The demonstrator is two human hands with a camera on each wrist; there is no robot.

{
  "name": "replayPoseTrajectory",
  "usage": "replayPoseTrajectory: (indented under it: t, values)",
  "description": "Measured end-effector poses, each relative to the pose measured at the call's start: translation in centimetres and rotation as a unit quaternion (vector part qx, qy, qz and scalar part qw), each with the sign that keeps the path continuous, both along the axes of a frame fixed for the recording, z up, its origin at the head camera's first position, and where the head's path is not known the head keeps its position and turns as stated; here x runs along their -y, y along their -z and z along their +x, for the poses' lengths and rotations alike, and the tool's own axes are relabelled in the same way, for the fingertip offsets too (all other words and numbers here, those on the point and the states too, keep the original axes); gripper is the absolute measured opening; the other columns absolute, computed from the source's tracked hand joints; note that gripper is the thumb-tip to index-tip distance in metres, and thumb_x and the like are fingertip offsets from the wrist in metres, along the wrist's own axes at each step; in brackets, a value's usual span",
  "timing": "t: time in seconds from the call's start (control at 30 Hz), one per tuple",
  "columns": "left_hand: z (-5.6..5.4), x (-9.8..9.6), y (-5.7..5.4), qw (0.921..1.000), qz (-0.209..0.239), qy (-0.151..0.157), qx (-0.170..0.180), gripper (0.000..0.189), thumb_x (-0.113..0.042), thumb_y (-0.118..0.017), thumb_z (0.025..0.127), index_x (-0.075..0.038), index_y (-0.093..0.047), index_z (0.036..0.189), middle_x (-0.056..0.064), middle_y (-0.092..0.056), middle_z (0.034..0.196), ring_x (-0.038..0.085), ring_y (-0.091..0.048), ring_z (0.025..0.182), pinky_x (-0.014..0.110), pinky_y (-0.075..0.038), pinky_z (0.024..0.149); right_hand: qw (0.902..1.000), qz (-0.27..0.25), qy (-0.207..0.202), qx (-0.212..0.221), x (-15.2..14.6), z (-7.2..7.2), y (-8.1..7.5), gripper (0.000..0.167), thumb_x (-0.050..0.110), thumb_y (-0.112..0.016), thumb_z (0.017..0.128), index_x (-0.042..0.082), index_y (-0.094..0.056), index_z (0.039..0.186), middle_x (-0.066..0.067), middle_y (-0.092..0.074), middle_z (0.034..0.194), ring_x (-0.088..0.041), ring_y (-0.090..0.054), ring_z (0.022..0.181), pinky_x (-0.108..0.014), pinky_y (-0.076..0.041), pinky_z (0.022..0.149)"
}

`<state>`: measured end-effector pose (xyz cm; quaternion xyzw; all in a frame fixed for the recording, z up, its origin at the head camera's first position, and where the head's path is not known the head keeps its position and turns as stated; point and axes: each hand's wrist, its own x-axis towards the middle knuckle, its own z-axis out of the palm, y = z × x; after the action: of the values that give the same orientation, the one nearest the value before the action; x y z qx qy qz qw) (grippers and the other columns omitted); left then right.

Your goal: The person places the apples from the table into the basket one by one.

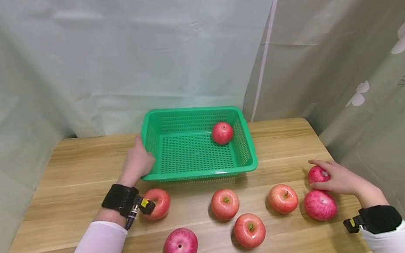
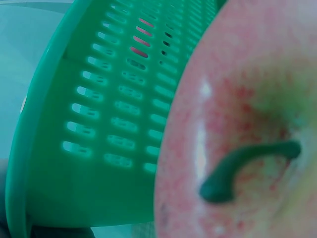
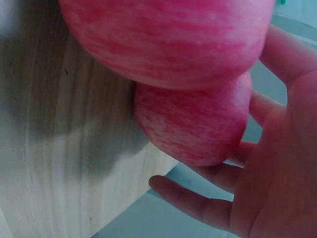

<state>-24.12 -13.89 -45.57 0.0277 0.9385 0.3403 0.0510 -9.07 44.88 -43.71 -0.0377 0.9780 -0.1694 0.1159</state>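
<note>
My left hand (image 1: pixel 137 161) grips the left rim of a green plastic basket (image 1: pixel 198 174). One red apple (image 1: pixel 222 133) lies inside, towards the basket's right end. At the table's right side, my right hand (image 1: pixel 336 178) holds a pinkish-red apple (image 1: pixel 316 174), its thumb and fingers around the fruit. Just in front of that sits another streaked apple (image 1: pixel 320 205), which fills the top of the right wrist view. Beneath my left wrist is a lighter apple (image 1: pixel 160 203); its stem (image 2: pixel 247 163) shows large in the left wrist view, beside the basket wall (image 2: pixel 106 124).
Several more apples stand on the wooden table (image 1: pixel 87 175): a dark pink one (image 1: pixel 180 247) at front left, two near the middle (image 1: pixel 225 204) and one (image 1: pixel 283 198) right of them. Pale sheeting (image 1: pixel 135 53) hangs behind and along both sides of the table.
</note>
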Motion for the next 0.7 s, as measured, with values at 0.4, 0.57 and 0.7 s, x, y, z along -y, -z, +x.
replayPoseTrajectory:
  t: [0.4, 0.57, 0.7]
  values:
    - [0.0, -0.2, 0.2, 0.9999, 0.014, -0.005, 0.008, 0.082, -0.005, -0.048, 0.101, 0.009, 0.001, 0.166, 0.039, -0.060, 0.117, 0.039, -0.064, 0.086, 0.044, -0.053, 0.067, 0.9997, 0.009, 0.017, 0.014, -0.2, -1.0, 0.8, 0.087, 0.039, -0.089, 0.083, -0.002, -0.051, 0.150, -0.038, -0.054, 0.134, -0.055, -0.057, 0.119, -0.069, -0.054, 0.090]
    - [0.1, -0.2, 0.2, 0.9999, 0.009, -0.007, 0.003, 0.082, -0.005, -0.048, 0.101, 0.011, 0.000, 0.166, 0.041, -0.059, 0.120, 0.041, -0.064, 0.088, 0.046, -0.053, 0.069, 0.9998, 0.007, 0.019, 0.005, -0.5, -1.3, 1.3, 0.093, 0.038, -0.093, 0.079, -0.003, -0.049, 0.149, -0.037, -0.056, 0.132, -0.056, -0.055, 0.121, -0.070, -0.053, 0.091]
    - [0.1, -0.2, 0.1, 1.0000, 0.006, -0.006, 0.000, 0.082, -0.005, -0.048, 0.101, 0.012, -0.001, 0.165, 0.042, -0.060, 0.119, 0.042, -0.064, 0.088, 0.047, -0.054, 0.069, 0.9997, 0.000, 0.021, 0.010, -0.6, -1.5, 1.5, 0.095, 0.039, -0.094, 0.077, -0.002, -0.048, 0.149, -0.036, -0.056, 0.134, -0.056, -0.054, 0.123, -0.070, -0.054, 0.091]
